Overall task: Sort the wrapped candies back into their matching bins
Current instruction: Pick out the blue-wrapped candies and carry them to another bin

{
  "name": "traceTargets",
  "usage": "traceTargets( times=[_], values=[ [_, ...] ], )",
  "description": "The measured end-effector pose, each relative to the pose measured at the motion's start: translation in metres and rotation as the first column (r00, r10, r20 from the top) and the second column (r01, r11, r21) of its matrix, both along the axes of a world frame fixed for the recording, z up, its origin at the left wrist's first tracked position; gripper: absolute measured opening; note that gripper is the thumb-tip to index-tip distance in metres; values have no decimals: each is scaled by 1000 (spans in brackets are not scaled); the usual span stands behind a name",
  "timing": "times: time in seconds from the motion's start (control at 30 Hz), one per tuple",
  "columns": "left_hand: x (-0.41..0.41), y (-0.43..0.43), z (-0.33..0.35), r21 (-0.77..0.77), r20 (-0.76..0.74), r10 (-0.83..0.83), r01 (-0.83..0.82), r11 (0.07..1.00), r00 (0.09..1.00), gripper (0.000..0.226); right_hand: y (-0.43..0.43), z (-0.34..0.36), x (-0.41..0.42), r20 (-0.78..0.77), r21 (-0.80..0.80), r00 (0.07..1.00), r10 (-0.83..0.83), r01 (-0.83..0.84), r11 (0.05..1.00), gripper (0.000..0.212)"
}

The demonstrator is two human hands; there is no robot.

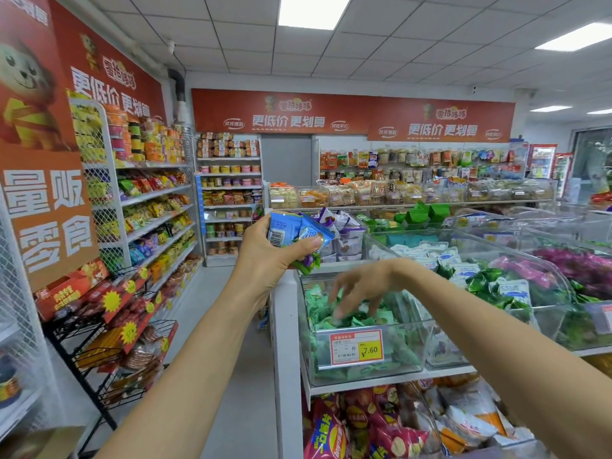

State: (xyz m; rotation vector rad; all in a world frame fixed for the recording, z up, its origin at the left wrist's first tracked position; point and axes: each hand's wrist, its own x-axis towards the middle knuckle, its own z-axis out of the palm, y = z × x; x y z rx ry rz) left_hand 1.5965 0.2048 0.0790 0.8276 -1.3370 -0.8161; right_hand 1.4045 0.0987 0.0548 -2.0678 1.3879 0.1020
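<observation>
Right hand [362,285], fingers spread and blurred, hangs over green candies [326,321] in near clear bin [405,354]; left hand [268,256] grips mixed wrapped candies [293,230].

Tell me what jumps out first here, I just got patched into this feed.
The left hand, raised mid-frame, grips a bunch of wrapped candies, mostly blue, with a purple-and-green one at the bottom. Just below and to its right, the right hand reaches with spread fingers into a clear bin of green candies. The bin's front bears a red-and-yellow price tag reading 7.60.
</observation>
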Motion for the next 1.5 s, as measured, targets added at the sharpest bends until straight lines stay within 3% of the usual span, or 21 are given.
traceTargets(
  times=[0.07,0.13,0.2,0.3,0.43,0.53,0.6,0.7,0.77,0.9,1.0,1.13,1.2,1.27,1.33,1.4,1.5],
  values=[
    [-1,0,0,-4,1,-3,3,1000,1000,30,1,-11,12,-190,128,978,82,-58,990,23],
    [-2,0,-1,0,2,-12,12,1000,1000,30,-1,-18,19,-228,104,965,129,-107,989,4],
    [-1,0,-2,2,-1,-26,26,1000,1000,29,-5,-18,18,-215,79,964,154,-140,987,15],
    [1,-1,-2,1,-7,-21,21,1000,1000,30,-7,-13,3,-116,14,982,151,-150,989,20],
    [1,-1,-2,-1,-11,-21,21,1000,1000,30,-14,-4,-17,204,-228,978,51,-3,974,12],
    [-1,-1,-3,8,-8,-17,17,1000,1000,30,-9,14,-22,303,-183,953,7,51,982,38],
    [-2,-1,-2,6,-4,-20,20,1000,1000,29,2,25,-20,185,-62,982,43,-32,998,37],
    [-5,1,-2,4,-3,-27,27,1000,1000,29,18,19,-8,-91,189,980,178,-158,969,21],
    [-7,3,-3,7,-3,-30,30,1000,1000,30,18,4,-1,-112,220,973,202,-173,960,11],
    [-10,8,-4,8,-10,-23,23,1000,1000,29,7,3,-11,68,-91,997,36,-30,995,3],
    [-12,10,-4,8,-12,-19,19,1000,1000,29,-1,12,-27,206,-379,975,-81,155,912,6],
    [-17,12,-4,3,11,-28,28,1000,1000,29,6,16,-38,267,-514,964,-7,148,845,37],
    [-22,14,-5,10,27,-46,46,999,999,28,25,21,-36,477,-473,872,109,151,868,36],
    [-29,14,-8,19,26,-46,46,999,999,29,51,27,-32,755,-278,644,127,138,951,42],
    [-37,14,-10,14,23,-28,28,1000,999,29,73,28,-30,851,-182,506,139,36,983,50],
    [-47,16,-12,14,19,-17,17,1000,1000,29,91,23,-27,837,-226,517,181,25,974,42],
    [-63,20,-15,12,7,-31,30,999,1000,25,106,17,-29,846,-296,502,181,159,942,35]
  ],
)
